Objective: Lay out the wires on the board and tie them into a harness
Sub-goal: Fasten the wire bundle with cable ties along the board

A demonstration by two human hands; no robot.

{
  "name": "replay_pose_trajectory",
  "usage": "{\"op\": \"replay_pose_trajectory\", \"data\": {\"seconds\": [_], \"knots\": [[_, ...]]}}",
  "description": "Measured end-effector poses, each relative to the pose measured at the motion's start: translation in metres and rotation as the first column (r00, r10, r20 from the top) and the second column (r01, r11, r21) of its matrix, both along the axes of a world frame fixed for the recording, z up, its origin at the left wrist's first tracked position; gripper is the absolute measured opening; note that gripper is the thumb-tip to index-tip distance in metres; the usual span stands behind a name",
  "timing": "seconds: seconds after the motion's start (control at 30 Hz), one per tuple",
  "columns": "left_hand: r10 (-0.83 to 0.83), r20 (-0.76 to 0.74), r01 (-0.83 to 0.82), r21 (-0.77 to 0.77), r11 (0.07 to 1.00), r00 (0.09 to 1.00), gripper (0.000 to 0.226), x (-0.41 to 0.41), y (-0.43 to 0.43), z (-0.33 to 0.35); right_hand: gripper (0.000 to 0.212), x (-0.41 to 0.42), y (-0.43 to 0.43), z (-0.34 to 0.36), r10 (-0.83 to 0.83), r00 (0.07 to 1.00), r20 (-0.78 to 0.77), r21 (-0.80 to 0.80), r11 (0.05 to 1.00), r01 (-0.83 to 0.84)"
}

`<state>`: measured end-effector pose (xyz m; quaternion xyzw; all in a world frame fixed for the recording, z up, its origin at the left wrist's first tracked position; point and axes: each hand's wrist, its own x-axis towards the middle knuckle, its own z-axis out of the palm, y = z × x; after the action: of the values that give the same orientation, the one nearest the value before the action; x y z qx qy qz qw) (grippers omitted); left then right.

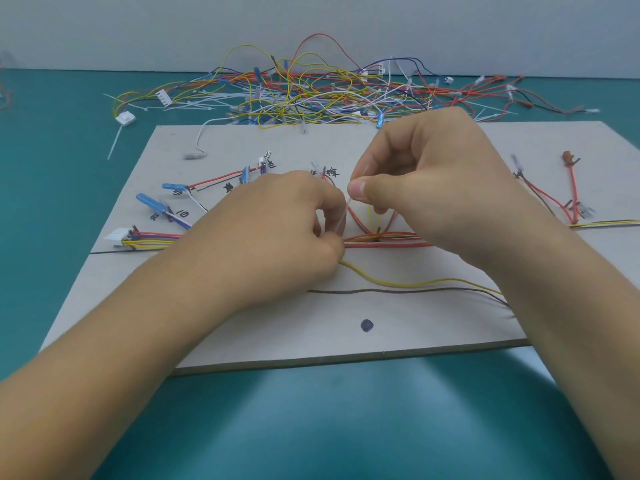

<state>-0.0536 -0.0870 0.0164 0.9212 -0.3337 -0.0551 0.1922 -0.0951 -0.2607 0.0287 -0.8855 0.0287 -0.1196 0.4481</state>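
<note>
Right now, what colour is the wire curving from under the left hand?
Yellow; the wire shows best in head view.

**Hand-drawn signs on the board**

Black signs are drawn by hand on the grey board point(346, 143). They are Chinese signs and they sit beside wire ends. Near the middle of the frame, the middle sign point(334, 173) looks like 棕. At the left, the left sign point(183, 213) looks like 白. The other signs are too blurry or half hidden to read. Lower down is a dark dot point(366, 324).
</note>
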Motion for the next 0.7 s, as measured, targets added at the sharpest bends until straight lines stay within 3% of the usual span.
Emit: {"op": "replay_pose_trajectory", "data": {"seconds": [0.17,0.47,0.7], "knots": [[0.017,-0.077,-0.018,-0.022,1.0,0.997,0.008,0.0,-0.001,0.002,0.018,0.004,0.002,-0.009,-0.098,0.995,0.02,-0.028,0.995,0.099],[0.007,-0.152,-0.021,-0.09,0.996,0.988,0.007,0.003,0.001,0.003,0.017,0.006,0.004,-0.011,-0.114,0.992,0.061,-0.068,0.991,0.118],[-0.005,-0.101,0.004,-0.007,1.0,0.995,0.01,0.002,-0.001,0.002,0.013,0.006,0.005,-0.013,-0.124,0.989,0.075,-0.105,0.986,0.131]]}}
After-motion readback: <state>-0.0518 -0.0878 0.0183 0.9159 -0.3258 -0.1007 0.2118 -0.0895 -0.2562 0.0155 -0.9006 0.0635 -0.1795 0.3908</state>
